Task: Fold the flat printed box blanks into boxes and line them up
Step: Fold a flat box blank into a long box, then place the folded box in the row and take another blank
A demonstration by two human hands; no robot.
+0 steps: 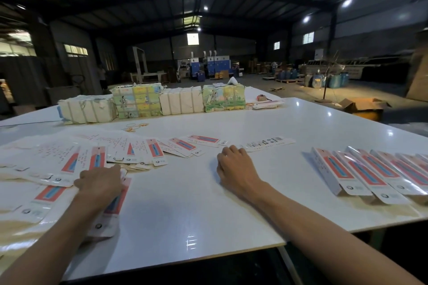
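1. The table (208,210) has bare room between the two hands. Folding is likely best done there, on the flat, and not over loose stock.
2. The pile (69,157) of flat blanks fans out beyond the left hand and to its outer side, with the sheets overlapping. Draw one sheet only, and check that none rides along beneath it.
3. The row (361,173) of folded boxes lies well apart on the outer side of the right hand, each box leaning on the next. The new box probably belongs at the near end, at the same slant.
4. The blank (115,206) lies under the left hand and runs back beside the wrist, printed side up.
5. The left hand (102,183) sits on the blank's far end with fingers bent down. Whether they pinch its edge or merely press cannot be told.
6. The right hand (234,169) rests on bare table, fingers loosely curled, holding nothing. It is free to steady the blank's creases.
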